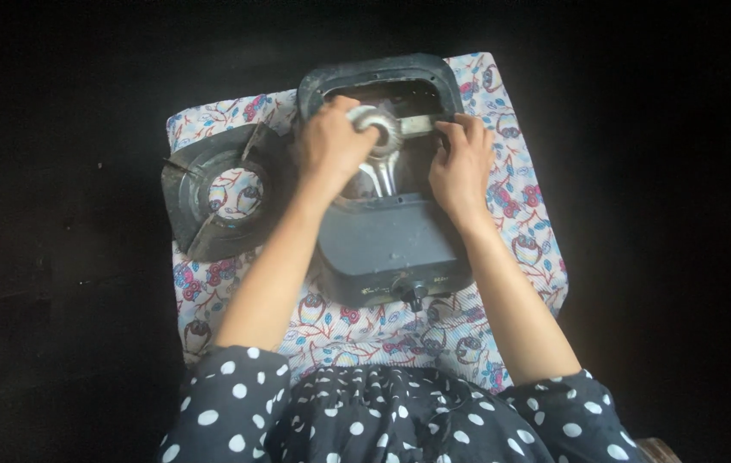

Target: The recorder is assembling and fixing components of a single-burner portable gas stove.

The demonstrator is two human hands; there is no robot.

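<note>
Polka-dot sleeves (237, 411) lead to fingers (341, 111) gripping burner (381, 129).

Light is soft and diffuse, falling from above onto the patterned cloth (503, 214), the brightest area. Everything around the cloth drops to near black, no detail readable. Metal burner ring (380, 120) near the cloth's top edge shows mild glare. Shadows are weak, just under the forearms. Focus is slightly soft overall, with mild compression blur. No obvious edge distortion.
</note>
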